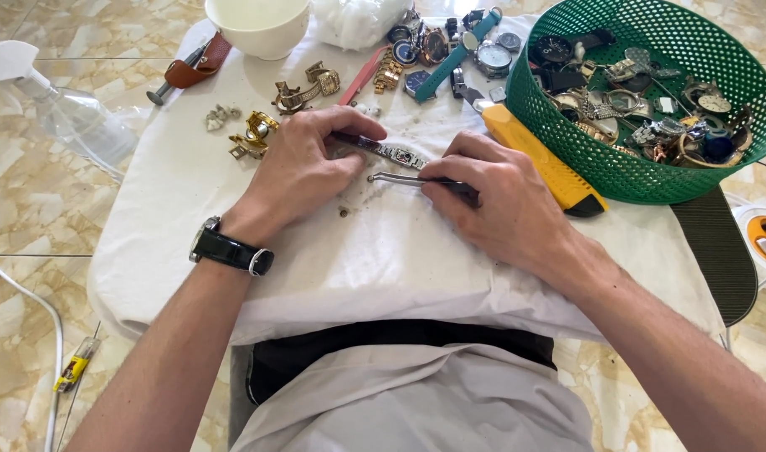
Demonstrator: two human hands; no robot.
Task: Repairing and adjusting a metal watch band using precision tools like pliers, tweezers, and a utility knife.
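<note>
Your left hand (303,163) is closed on a small rectangular silver wristwatch with a narrow metal band (391,153). The fingers pin the band flat against the white cloth-covered tabletop (182,192), and the watch case pokes out to the right of your fingertips, near the middle of the cloth. Your right hand (500,197) is pinched together around a thin steel tool with a curved tip and a dark handle (416,178). Its tip lies on the cloth just below the watch, very near to it, but I cannot tell if it touches the band.

From this I judge that you are in the step of working on the band or case with the tool, and the tip is not yet seated. The next move calls for a small, exact placement of the tip on the watch, while the left hand does not let the band slide.

Just beside your right hand, on the far right, lies a yellow utility knife with a black end (544,159). Behind it stands a green plastic mesh basket (567,142) full of watches and parts. Some gold-coloured watch bands (303,88) lie at the far left of the cloth, near a white bowl (257,29). You wear a black-strapped wristwatch (230,249) on your left wrist.
</note>
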